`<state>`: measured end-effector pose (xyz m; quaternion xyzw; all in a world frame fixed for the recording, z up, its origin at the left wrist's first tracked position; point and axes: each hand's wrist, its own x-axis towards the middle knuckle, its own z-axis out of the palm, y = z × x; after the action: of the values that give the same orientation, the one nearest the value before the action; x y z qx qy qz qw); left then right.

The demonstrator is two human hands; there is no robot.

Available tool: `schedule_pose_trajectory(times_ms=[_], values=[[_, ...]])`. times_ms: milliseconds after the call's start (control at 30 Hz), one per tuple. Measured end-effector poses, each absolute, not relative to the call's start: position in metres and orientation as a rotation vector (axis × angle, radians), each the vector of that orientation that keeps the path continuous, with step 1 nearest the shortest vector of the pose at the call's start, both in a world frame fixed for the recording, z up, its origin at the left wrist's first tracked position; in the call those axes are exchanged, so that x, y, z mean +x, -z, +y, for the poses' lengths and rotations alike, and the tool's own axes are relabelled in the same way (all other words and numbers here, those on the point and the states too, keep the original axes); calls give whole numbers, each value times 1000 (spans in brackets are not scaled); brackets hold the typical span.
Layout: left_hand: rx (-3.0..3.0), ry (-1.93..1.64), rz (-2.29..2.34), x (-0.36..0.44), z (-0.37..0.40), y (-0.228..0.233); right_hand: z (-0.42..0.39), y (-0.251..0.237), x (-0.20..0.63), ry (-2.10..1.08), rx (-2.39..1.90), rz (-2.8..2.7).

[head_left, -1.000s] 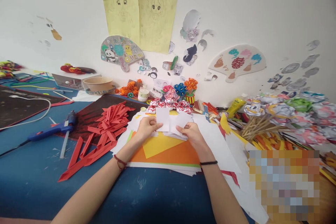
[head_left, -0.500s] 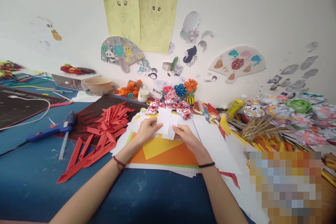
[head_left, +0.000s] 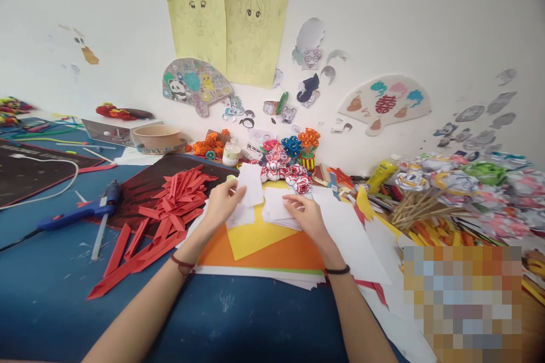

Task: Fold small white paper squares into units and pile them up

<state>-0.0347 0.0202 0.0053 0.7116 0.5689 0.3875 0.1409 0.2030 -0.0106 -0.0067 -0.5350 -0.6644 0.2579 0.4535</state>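
left hand [head_left: 221, 202] lifting paper slip [head_left: 251, 184], fingers pinched

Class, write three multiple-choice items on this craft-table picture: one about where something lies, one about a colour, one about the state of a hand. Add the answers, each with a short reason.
1. Where does the blue glue gun lie?
A. On the blue table, left of the red paper strips
B. On the orange sheet
C. Among the wooden sticks on the right

2. What colour is the sheet lying on the orange sheet, between the two hands?
A. Green
B. Yellow
C. Black

3. What is the left hand doing?
A. Lying flat and empty on the table
B. Gripping the glue gun
C. Holding a small white paper piece raised off the pile

Answers: 1 A, the gun rests on the blue surface beside the strips. 2 B, a yellow sheet shows there. 3 C, its fingers pinch the white piece while the right hand rests on the white paper stack.
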Motion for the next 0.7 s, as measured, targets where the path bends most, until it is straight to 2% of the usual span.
schedule_pose_trajectory(times_ms=[67, 167, 467, 700], values=[[2110, -1100, 1940, -44, 22, -8, -10, 11, 208, -380, -1395, -1823], [2221, -1182, 2211, -45, 19, -8, -11, 20, 208, -214, -1416, -2036], [2679, -968, 1616, -15, 5, 4, -17, 7, 204, -166, -1466, -2089], [2314, -1260, 1380, -11, 9, 10, -23, -8, 194, -249, -1340, -1695]])
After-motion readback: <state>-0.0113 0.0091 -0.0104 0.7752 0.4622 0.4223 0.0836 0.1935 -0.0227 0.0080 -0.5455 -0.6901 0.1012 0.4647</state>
